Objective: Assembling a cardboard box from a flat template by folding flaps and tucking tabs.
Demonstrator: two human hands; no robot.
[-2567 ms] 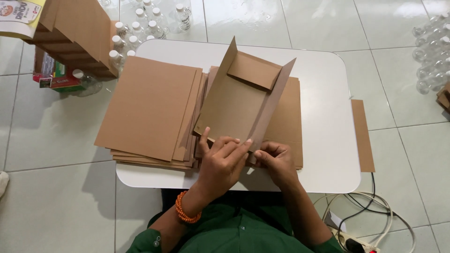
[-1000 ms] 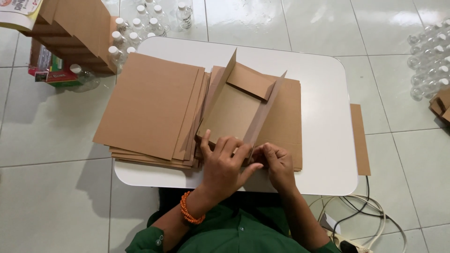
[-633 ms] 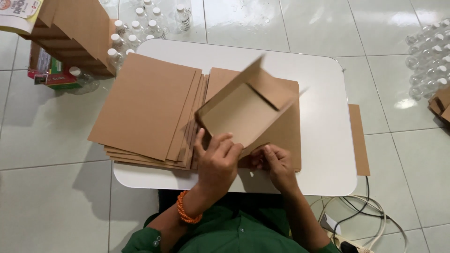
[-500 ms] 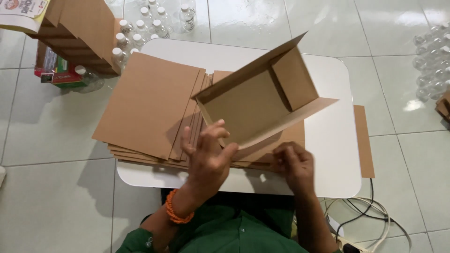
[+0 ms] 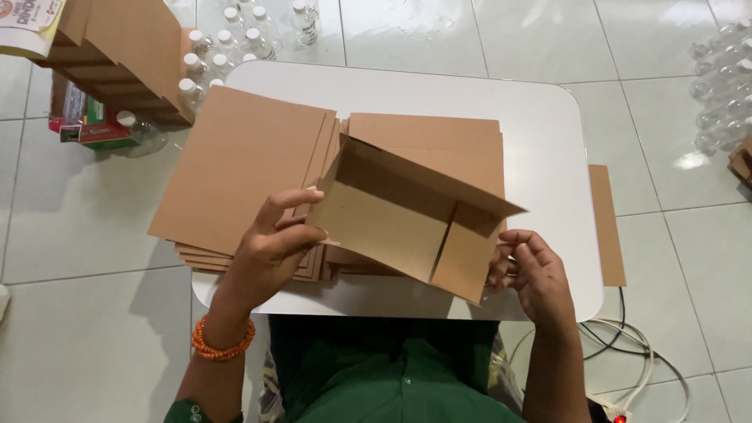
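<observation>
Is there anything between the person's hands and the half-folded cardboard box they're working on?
Nothing visible. The left hand already grips the left edge of the half-folded cardboard box, and the right hand is at its right flap. The box is held above the flat cardboard stack on the white table.
</observation>
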